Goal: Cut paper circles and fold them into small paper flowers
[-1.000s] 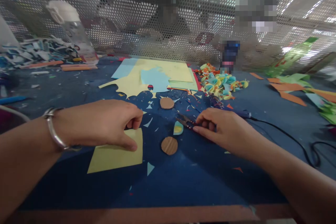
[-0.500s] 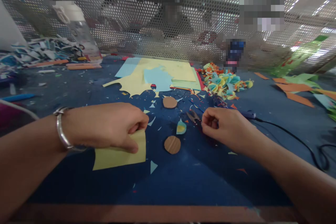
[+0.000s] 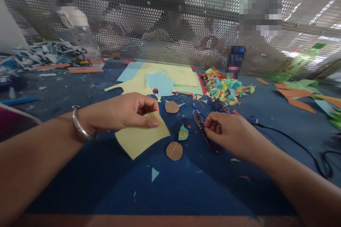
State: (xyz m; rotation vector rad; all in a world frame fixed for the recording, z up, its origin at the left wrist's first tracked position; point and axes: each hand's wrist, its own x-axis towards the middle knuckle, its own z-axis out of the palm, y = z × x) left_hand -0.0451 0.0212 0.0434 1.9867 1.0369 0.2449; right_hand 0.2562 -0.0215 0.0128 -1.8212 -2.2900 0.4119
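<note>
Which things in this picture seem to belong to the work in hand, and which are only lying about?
Likely in the work:
yellow sheet, in left hand
snips, beside right hand
cardboard discs

Apparently lying about:
bottle
orange pieces
blue scrap

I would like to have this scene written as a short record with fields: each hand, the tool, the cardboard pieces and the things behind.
Left hand: hand pinching a yellow paper square between thumb and fingers
Right hand: hand with curled fingers, right beside the snips; contact unclear
Tool: snips, lying on the blue table
Cardboard: two roundish pieces, one nearer, one farther
Between them: blue-and-yellow paper piece, slightly to the right
Behind: paper sheets, colourful paper pile, bottle
</note>
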